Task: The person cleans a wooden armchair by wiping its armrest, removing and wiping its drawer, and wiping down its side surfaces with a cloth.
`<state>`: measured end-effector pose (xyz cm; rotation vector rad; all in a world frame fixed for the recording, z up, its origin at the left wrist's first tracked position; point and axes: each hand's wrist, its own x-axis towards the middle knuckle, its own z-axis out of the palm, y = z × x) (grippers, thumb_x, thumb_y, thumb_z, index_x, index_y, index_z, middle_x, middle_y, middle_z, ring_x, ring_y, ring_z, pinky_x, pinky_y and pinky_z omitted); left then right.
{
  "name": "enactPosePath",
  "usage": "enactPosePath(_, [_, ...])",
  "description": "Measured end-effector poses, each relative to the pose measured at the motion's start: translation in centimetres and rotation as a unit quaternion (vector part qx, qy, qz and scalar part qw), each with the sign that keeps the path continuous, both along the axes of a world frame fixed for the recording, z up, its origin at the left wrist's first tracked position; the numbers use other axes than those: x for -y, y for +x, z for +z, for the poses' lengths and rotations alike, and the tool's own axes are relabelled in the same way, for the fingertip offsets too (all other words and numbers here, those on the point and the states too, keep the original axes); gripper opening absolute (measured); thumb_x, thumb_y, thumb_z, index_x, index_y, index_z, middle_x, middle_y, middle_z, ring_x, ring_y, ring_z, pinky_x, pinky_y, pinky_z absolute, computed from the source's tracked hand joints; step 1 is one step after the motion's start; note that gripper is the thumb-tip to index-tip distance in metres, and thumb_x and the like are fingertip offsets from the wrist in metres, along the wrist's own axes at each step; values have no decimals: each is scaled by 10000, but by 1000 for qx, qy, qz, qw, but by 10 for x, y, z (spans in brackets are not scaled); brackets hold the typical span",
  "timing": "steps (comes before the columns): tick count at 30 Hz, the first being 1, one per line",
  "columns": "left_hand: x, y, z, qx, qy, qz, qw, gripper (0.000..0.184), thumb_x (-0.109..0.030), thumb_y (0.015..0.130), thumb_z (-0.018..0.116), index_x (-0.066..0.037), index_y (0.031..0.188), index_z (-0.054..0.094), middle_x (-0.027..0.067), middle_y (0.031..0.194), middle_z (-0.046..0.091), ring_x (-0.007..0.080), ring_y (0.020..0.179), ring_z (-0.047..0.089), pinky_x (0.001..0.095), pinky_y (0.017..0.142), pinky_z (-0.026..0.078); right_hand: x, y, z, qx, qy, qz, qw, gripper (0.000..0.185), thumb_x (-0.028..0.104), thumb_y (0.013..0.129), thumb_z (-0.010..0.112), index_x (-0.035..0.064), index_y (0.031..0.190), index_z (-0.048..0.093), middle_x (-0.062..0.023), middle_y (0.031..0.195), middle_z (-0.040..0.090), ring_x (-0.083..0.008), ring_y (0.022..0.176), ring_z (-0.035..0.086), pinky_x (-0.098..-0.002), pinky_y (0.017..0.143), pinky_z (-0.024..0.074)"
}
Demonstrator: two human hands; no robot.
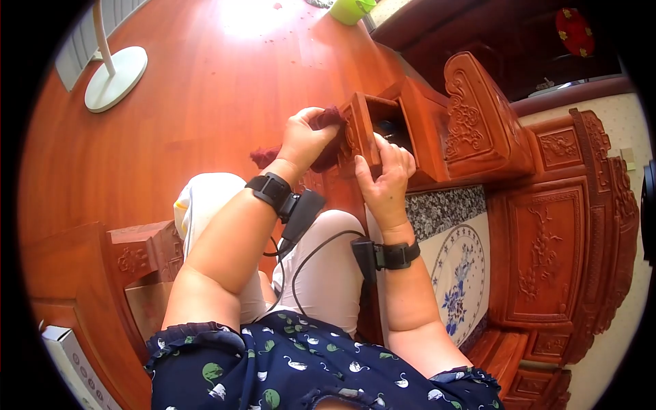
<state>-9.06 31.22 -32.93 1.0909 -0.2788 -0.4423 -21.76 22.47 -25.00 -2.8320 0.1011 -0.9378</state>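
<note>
A dark red cloth point(328, 156) is bunched in my left hand point(305, 139), which presses it to the carved front of a small wooden drawer point(357, 126). Part of the cloth hangs below and to the left of that wrist. The drawer is pulled out of its reddish-brown cabinet point(425, 130), and something dark and shiny lies inside, too small to make out. My right hand point(387, 174) holds the drawer's near side edge, thumb toward the front and fingers over the rim. Both wrists wear black straps with devices and cables.
Carved wooden seating point(540, 246) with a patterned cushion point(461, 273) stands to the right. A white round stand base point(116, 79) is on the wooden floor at upper left. At the top is a green bin point(351, 10). A white box point(76, 362) sits at lower left.
</note>
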Motion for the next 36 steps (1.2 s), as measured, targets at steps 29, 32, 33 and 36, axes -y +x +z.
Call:
enactPosePath(29, [-42, -4, 30, -243, -69, -169, 953, 199, -66, 833, 580, 16, 1013, 583, 106, 886, 640, 182, 754, 626, 329, 704, 538, 3, -4, 1, -18, -3, -14, 1000, 414, 205, 782, 620, 43, 1148, 517, -85, 934, 537, -265, 938, 452, -403, 943, 262])
enactPosePath(32, [-32, -6, 16, -168, -105, -181, 963, 177, -70, 830, 585, 12, 986, 599, 92, 863, 640, 178, 753, 628, 321, 697, 536, 2, -3, 0, -20, -22, -10, 1000, 410, 204, 783, 620, 44, 1145, 516, -84, 935, 536, -265, 932, 454, -403, 936, 269])
enactPosePath(33, [-31, -7, 15, -160, -82, -196, 964, 165, -80, 830, 591, 5, 970, 613, 71, 879, 626, 162, 767, 614, 300, 709, 518, 2, -3, 0, -20, -22, -12, 999, 410, 204, 783, 620, 44, 1145, 516, -84, 935, 536, -265, 932, 454, -403, 936, 269])
enactPosePath(36, [-20, -17, 8, 70, 42, -112, 990, 168, -85, 830, 590, 7, 966, 624, 56, 912, 602, 149, 812, 588, 290, 737, 491, 0, -3, 2, -10, -14, -9, 1000, 407, 208, 786, 616, 42, 1143, 516, -83, 927, 534, -262, 926, 454, -403, 931, 271])
